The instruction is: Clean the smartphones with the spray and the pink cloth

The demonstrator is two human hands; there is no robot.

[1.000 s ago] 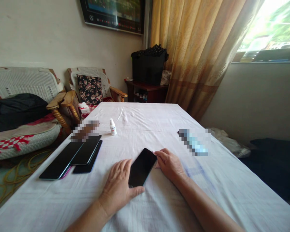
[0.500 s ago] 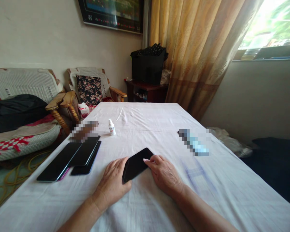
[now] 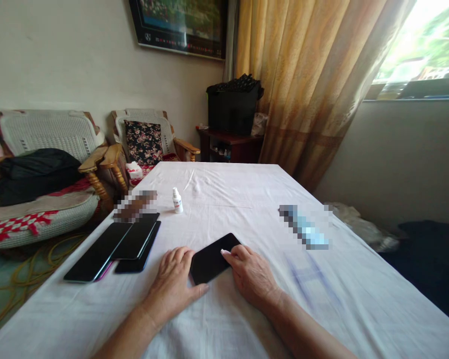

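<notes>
A black phone [image 3: 211,259] lies screen up on the white tablecloth [image 3: 247,209], between my two hands. My left hand [image 3: 174,284] rests flat on the cloth at the phone's left edge, fingers spread, thumb under its near corner. My right hand [image 3: 252,276] lies on the phone's right side with fingertips on the screen. Neither hand grips it.
Three dark phones [image 3: 115,244] lie stacked at the table's left edge. A small white bottle [image 3: 177,200] stands beyond them, beside a blurred brown object [image 3: 134,207]. A blurred blue item [image 3: 305,227] lies at the right. Wicker chairs [image 3: 45,164] stand to the left.
The phone has turned from nearly upright on the cloth to more slanted, its near end shifted left. My right fingertips moved from its top corner onto the screen.
</notes>
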